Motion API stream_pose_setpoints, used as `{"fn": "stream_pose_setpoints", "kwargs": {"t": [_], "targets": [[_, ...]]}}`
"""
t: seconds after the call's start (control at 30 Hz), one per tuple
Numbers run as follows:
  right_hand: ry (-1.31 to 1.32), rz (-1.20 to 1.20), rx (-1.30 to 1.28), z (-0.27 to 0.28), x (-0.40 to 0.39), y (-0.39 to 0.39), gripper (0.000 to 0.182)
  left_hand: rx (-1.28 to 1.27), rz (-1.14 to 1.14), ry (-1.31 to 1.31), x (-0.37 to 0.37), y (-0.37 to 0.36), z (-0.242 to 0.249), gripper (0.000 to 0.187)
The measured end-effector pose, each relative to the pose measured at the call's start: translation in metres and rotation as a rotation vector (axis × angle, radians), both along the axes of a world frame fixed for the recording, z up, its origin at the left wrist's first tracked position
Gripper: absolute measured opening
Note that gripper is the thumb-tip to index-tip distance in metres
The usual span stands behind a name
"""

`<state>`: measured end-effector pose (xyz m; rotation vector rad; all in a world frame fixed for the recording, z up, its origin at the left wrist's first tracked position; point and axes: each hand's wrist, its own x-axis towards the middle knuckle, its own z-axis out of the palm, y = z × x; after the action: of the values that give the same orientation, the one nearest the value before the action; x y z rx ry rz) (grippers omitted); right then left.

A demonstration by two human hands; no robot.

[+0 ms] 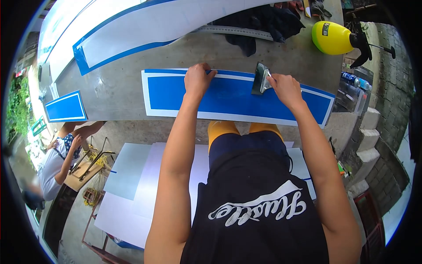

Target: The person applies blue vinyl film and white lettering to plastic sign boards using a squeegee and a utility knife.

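Observation:
A long blue panel with a white border point(237, 98) lies on the grey table point(118, 94) in front of me. My left hand point(198, 80) is at its far edge, fingers curled down onto the blue strip there. In my right hand point(286, 89) is a squeegee point(262, 79) with a wide dark blade and a metallic handle. Its blade stands across the right half of the panel, against the blue surface. What lies under my left fingertips is hidden.
A larger blue-edged white sheet point(127, 37), dark cloth point(263, 22) and a metal ruler point(237, 31) lie beyond. At right stands a yellow spray bottle point(330, 38); at left, a small blue panel point(66, 107). Another person point(55, 169) sits at lower left.

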<state>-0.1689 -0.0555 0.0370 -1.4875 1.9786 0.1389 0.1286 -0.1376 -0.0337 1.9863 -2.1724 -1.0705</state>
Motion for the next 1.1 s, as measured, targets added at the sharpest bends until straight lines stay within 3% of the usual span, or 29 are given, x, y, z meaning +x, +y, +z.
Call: {"fn": "stream_pose_setpoints", "kwargs": {"t": [0.4, 0.47, 0.5, 0.53, 0.6, 0.73, 0.8, 0.87, 0.93, 1.0, 1.07, 1.1], "targets": [[0.001, 0.029, -0.001, -0.003, 0.01, -0.006, 0.037, 0.031, -0.071, -0.038, 0.002, -0.009, -0.008, 0.035], [-0.016, 0.024, -0.002, 0.002, 0.008, -0.005, 0.038, 0.178, -0.064, -0.029, 0.004, -0.016, -0.001, 0.043], [-0.026, 0.022, -0.002, 0.005, 0.007, -0.004, 0.039, -0.11, -0.135, 0.07, 0.007, -0.011, -0.011, 0.053], [-0.042, -0.014, 0.011, 0.005, 0.003, -0.001, 0.04, 0.091, -0.116, 0.058, 0.002, -0.023, 0.006, 0.06], [-0.076, -0.088, 0.035, 0.005, -0.009, 0.008, 0.042, 0.142, -0.125, 0.038, 0.006, -0.042, 0.039, 0.055], [-0.087, -0.207, 0.005, 0.008, -0.025, 0.028, 0.044, 0.005, -0.335, -0.19, 0.065, -0.076, 0.034, 0.067], [-0.07, -0.219, 0.058, 0.016, -0.03, 0.025, 0.044, 0.05, -0.325, -0.212, 0.093, -0.106, 0.065, 0.069], [-0.063, -0.238, 0.103, 0.017, -0.034, 0.026, 0.043, -0.022, -0.346, -0.186, 0.139, -0.139, 0.068, 0.057], [-0.083, -0.26, 0.022, 0.014, -0.035, 0.034, 0.043, 0.192, -0.21, -0.253, 0.166, -0.175, 0.098, 0.046], [-0.094, -0.27, -0.025, 0.012, -0.033, 0.033, 0.043, 0.105, -0.112, -0.194, 0.202, -0.198, 0.092, 0.05], [-0.086, -0.274, 0.032, 0.011, -0.031, 0.034, 0.043, -0.219, -0.259, -0.449, 0.239, -0.218, 0.078, 0.055], [-0.079, -0.277, 0.061, 0.01, -0.028, 0.033, 0.043, -0.107, -0.156, -0.478, 0.237, -0.227, 0.091, 0.061]]}}
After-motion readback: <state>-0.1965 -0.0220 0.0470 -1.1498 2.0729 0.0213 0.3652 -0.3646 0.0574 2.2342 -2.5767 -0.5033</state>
